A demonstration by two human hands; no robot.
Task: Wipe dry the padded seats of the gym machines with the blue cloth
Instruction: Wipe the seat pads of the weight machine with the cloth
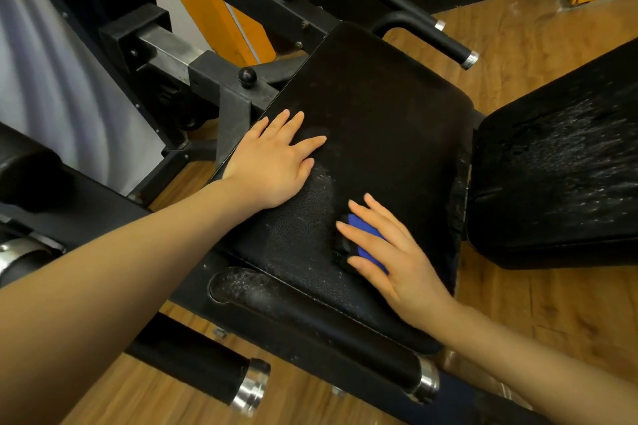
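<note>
A black padded seat (379,121) fills the middle of the head view; its near part looks wet and speckled, its far part duller. My left hand (272,162) lies flat on the seat's left edge with straight fingers. Lower right on the seat, my right hand (386,252) presses the blue cloth (366,241) against the pad with straight, spread fingers; only a bunched piece of the cloth shows between them. A second black pad (559,176) stands to the right, covered in water droplets.
The black steel frame (221,79) with an adjuster knob (247,76) runs along the seat's left. Foam-covered handles with chrome end caps stick out at the far right (462,53) and near edge (248,386). Wooden floor (552,321) surrounds the machine.
</note>
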